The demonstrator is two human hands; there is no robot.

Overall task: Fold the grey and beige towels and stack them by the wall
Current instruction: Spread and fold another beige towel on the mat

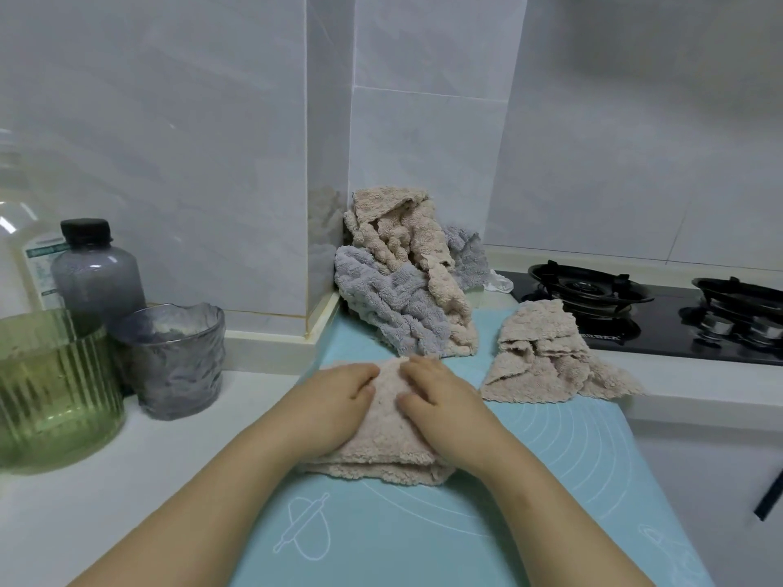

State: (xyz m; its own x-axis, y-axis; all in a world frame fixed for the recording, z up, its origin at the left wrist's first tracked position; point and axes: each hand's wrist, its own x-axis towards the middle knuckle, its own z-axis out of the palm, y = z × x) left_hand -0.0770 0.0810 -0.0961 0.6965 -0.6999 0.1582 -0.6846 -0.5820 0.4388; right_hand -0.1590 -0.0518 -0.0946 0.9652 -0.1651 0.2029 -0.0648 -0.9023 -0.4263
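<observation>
Towel (pixel 387 453) under left hand (pixel 339 402), right hand (pixel 445 402)

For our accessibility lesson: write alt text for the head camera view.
The left hand and right hand press a folded beige towel on a blue mat. Behind it, a heap of grey and beige towels lies by the wall; another beige towel lies beside a stove.

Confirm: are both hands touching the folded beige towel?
Touching. Head view: left hand and right hand both press down on the folded beige towel, no gap.
</observation>
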